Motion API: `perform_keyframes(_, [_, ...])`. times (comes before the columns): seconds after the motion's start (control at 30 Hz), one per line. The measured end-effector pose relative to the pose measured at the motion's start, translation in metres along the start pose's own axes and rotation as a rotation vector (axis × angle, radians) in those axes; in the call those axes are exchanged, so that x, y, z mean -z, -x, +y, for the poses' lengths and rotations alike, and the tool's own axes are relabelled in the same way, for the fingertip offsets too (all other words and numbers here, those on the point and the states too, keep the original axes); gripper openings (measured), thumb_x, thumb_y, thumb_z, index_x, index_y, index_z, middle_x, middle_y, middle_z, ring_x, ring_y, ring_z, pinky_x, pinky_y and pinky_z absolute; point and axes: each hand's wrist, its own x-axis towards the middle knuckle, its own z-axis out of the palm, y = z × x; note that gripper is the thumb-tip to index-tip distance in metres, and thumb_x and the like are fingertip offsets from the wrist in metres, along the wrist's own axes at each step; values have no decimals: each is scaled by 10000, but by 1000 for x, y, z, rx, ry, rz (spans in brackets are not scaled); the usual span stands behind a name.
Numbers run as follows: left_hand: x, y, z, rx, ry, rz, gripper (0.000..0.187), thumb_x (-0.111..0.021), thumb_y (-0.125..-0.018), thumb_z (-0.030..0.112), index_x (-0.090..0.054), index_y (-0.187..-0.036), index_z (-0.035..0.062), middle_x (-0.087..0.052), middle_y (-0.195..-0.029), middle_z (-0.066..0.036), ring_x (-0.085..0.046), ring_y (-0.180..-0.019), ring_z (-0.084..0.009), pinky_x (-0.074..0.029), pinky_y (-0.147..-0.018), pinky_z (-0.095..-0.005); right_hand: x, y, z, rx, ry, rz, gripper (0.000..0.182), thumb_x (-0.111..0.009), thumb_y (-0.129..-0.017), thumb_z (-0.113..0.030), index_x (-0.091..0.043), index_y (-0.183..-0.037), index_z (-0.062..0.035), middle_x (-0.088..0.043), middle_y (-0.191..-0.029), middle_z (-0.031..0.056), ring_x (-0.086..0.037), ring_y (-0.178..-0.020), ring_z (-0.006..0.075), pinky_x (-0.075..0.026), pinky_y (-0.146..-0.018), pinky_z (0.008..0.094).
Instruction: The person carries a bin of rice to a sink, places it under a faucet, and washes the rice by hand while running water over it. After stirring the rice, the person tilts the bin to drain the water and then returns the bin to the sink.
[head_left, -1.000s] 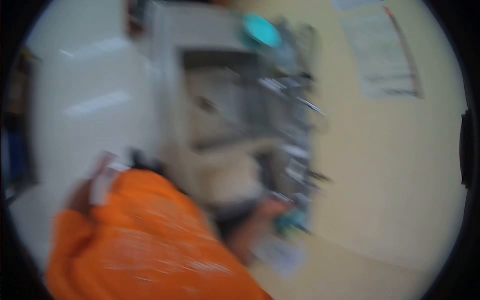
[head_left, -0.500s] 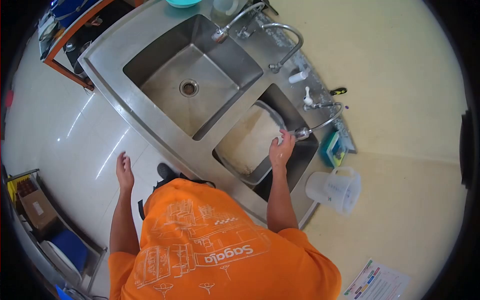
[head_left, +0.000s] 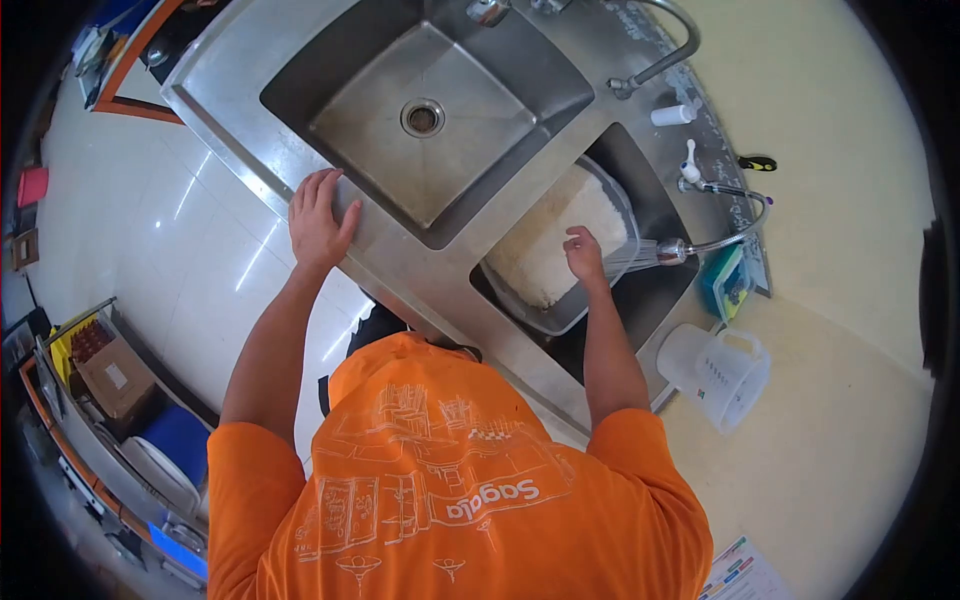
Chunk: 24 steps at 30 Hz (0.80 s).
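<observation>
My left hand [head_left: 318, 222] rests on the steel counter's front edge beside the larger basin, its fingers stretched out and thumb apart. Over a clear plastic tub [head_left: 565, 318] in the smaller basin, my right hand [head_left: 584, 257] hovers with its fingers curled in and nothing visible in them. Pale, grainy stuff that looks like rice [head_left: 603, 215] fills much of the tub, with cloudy, brownish liquid at one side. Just right of this hand, a spray tap head [head_left: 671, 252] on a flexible hose sends streaks of water toward the tub.
A larger steel basin [head_left: 465, 120] with a round drain lies to the left. A clear measuring jug [head_left: 715, 370] and a teal sponge holder [head_left: 728, 285] are at the right end. Behind the basins stand a curved tap [head_left: 690, 45] and a white-handled valve [head_left: 691, 165].
My right hand has left the spray head and moved over the tub, fingers curling. Water now sprays from the head. My left hand has come from the air onto the counter edge.
</observation>
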Motion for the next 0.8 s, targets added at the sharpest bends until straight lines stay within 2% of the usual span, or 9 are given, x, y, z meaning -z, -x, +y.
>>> perform_keyframes(0.1, [-3,-4,3,46,-128,-77,556,-662,-867,382,-510,-1359,170,-482,-1402,-64,-396,-1353,-299,-309,-1116,-460,-15,-18,0,13,221,-177,403,-631,-846,-132,-581,-1244,-94,-645,-1120,202,-639,-1010,328,-496,-893,422])
perform_keyframes(0.27, [-6,-7,2,115,-233,-164,581,-629,-900,431,-474,-1404,186,-442,-1457,-55,-356,-1394,-292,-280,-1151,-474,-45,-76,14,127,634,72,786,-712,-833,-255,-307,-1495,-132,-404,-1395,248,-401,-1297,425,-392,-1018,573])
perform_keyframes(0.33, [-7,-10,1,125,-246,-176,584,-626,-903,436,-467,-1409,193,-439,-1461,-54,-355,-1396,-290,-274,-1158,-478,-39,-109,6,181,456,170,841,-718,-831,-289,-258,-1521,-145,-408,-1371,243,-357,-1318,444,-370,-993,645])
perform_keyframes(0.47, [-10,-11,-3,122,-252,-172,591,-638,-898,428,-468,-1416,199,-446,-1461,-57,-364,-1392,-290,-278,-1155,-477,-51,-162,16,-55,792,21,687,-701,-841,-283,-415,-1442,-112,-497,-1328,208,-426,-1287,417,-416,-984,574])
perform_keyframes(0.53, [-11,-11,-5,115,-251,-168,594,-640,-898,428,-468,-1419,201,-451,-1459,-59,-366,-1391,-292,-278,-1155,-476,-50,-181,38,71,682,-47,576,-680,-853,-279,-507,-1371,-98,-554,-1306,188,-479,-1266,372,-437,-988,510])
perform_keyframes(0.57, [-11,-11,-6,109,-240,-162,593,-644,-894,420,-472,-1421,207,-459,-1455,-56,-369,-1389,-293,-284,-1152,-476,-48,-205,90,221,466,-73,517,-664,-863,-276,-547,-1331,-91,-582,-1291,178,-508,-1249,349,-446,-987,478])
perform_keyframes(0.67, [-12,-10,-5,116,-294,-170,591,-654,-886,404,-476,-1417,216,-456,-1459,-49,-371,-1389,-288,-288,-1150,-477,-53,-231,127,237,-9,-83,402,-624,-887,-261,-619,-1243,-75,-624,-1277,158,-564,-1211,299,-455,-990,416])
perform_keyframes(0.73, [-11,-11,-5,113,-288,-171,580,-638,-893,417,-477,-1416,225,-455,-1455,-45,-378,-1382,-285,-286,-1153,-480,-57,-236,133,303,86,-73,374,-607,-899,-260,-636,-1217,-65,-628,-1277,159,-576,-1198,297,-458,-989,402])
perform_keyframes(0.8, [-12,-10,-7,108,-291,-168,573,-625,-900,432,-476,-1415,228,-455,-1453,-45,-380,-1378,-286,-284,-1155,-482,-66,-243,161,566,534,-46,373,-600,-910,-270,-639,-1212,-53,-622,-1278,171,-573,-1192,317,-462,-982,404])
